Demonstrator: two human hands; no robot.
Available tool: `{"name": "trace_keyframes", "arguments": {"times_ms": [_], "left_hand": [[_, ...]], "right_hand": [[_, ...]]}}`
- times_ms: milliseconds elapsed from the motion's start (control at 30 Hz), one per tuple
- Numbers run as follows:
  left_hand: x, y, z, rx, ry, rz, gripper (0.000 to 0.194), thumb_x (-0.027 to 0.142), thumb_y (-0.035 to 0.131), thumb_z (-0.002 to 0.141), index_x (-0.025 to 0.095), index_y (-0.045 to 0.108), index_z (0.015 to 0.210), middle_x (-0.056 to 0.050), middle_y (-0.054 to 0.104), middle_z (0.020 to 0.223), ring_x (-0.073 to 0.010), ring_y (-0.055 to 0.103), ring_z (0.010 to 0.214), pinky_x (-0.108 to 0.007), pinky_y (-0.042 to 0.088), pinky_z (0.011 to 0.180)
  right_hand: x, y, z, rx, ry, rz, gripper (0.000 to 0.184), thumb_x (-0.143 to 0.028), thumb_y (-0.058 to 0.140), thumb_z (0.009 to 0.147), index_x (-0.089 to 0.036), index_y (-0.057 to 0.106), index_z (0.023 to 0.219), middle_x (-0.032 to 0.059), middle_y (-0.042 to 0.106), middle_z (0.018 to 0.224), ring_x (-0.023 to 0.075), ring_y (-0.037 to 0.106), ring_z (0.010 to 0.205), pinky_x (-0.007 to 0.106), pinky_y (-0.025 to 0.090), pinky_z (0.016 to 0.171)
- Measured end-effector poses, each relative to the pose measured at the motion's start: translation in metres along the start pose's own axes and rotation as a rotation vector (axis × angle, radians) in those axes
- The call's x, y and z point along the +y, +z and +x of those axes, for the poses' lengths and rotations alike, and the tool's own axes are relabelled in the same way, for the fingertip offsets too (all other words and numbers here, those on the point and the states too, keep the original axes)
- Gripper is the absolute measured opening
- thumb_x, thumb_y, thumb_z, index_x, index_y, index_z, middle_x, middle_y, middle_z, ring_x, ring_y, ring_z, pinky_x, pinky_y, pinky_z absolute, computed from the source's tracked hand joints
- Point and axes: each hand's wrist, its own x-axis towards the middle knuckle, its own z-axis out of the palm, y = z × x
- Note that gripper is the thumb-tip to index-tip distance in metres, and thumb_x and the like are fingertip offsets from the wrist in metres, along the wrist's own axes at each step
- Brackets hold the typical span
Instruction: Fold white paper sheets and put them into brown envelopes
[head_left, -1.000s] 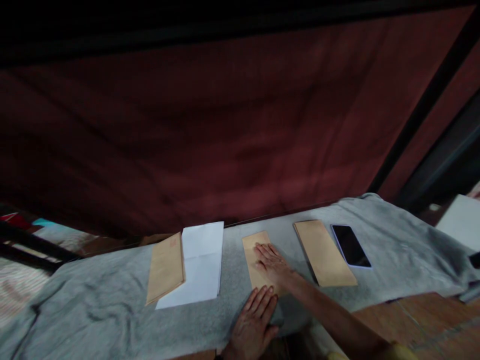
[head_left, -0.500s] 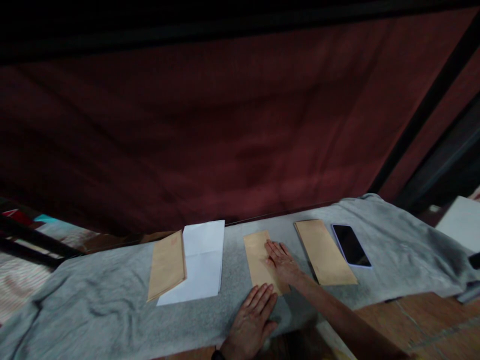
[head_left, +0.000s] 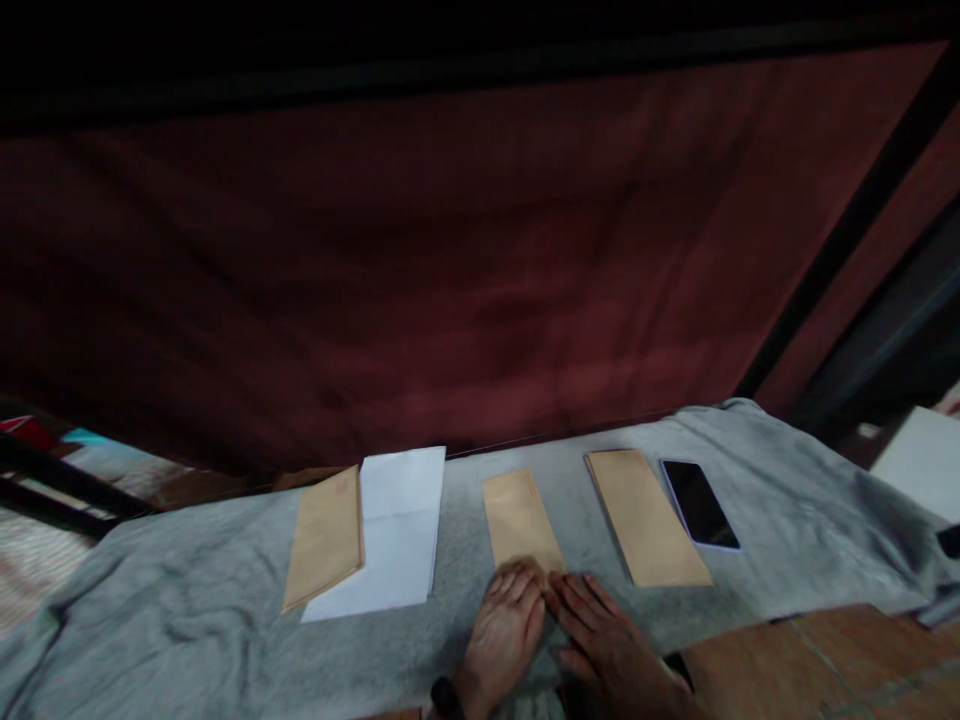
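Note:
A brown paper envelope (head_left: pixel 523 515) lies lengthwise on the grey cloth in front of me. My left hand (head_left: pixel 504 628) rests palm down over its near end, fingers close together and slightly bent, thumb hidden. Beside it my right hand (head_left: pixel 600 632) reaches in from the right, fingers stretched out and their tips touching the envelope's near right corner. Both hands cover that near edge, so its fold cannot be seen. A stack of brown envelopes (head_left: pixel 649 520) sits to the right of my right hand.
At the left, more brown envelopes (head_left: pixel 328 538) overlap folded white paper sheets (head_left: pixel 401 530). A phone (head_left: pixel 701 503) with a pale purple edge lies right of the envelope stack. Grey cloth (head_left: pixel 180 610) covers the narrow surface. A dark red curtain (head_left: pixel 480 280) hangs behind it.
My right hand has drawn back from the middle of the envelope to its near end. My left hand has moved forward slightly onto that end. The view has shifted a little.

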Motion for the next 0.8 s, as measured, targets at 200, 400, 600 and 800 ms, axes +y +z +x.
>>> {"name": "trace_keyframes", "arguments": {"times_ms": [200,400,600,800], "left_hand": [[-0.025,0.026,0.050,0.039,-0.104,0.085,0.056,0.038,0.034,0.105,0.018,0.029,0.157,-0.009,0.035,0.162,-0.0223,0.031,0.150,-0.048,0.036,0.121],[-0.043,0.040,0.089,0.053,-0.194,0.127,0.058,0.040,0.030,0.104,0.016,0.027,0.158,-0.012,0.032,0.163,-0.0255,0.028,0.151,-0.051,0.032,0.122],[-0.054,0.052,0.098,0.109,-0.171,0.115,0.064,0.041,0.033,0.104,0.016,0.018,0.160,-0.015,0.036,0.161,-0.0278,0.031,0.150,-0.053,0.034,0.119],[-0.055,0.047,0.083,0.111,-0.129,0.128,0.066,0.047,0.031,0.104,0.016,0.015,0.160,-0.015,0.036,0.161,-0.0255,0.031,0.150,-0.050,0.033,0.120]], "right_hand": [[0.002,-0.005,0.002,0.027,-0.009,0.016,0.063,-0.041,0.049,0.103,-0.022,0.026,0.159,0.0035,0.043,0.157,0.0179,0.039,0.144,0.035,0.027,0.122],[0.001,-0.006,0.003,0.019,0.003,0.023,0.063,-0.039,0.051,0.102,-0.023,0.026,0.158,0.0043,0.042,0.157,0.0185,0.039,0.145,0.036,0.026,0.123],[-0.001,-0.003,0.003,-0.049,0.090,0.148,0.064,-0.033,0.052,0.101,-0.032,0.025,0.158,0.0015,0.041,0.158,0.0215,0.047,0.140,0.042,0.035,0.119],[-0.002,0.001,0.003,-0.039,0.097,0.144,0.061,-0.032,0.052,0.101,-0.030,0.029,0.157,0.0027,0.042,0.157,0.0203,0.045,0.141,0.041,0.035,0.120]]}}
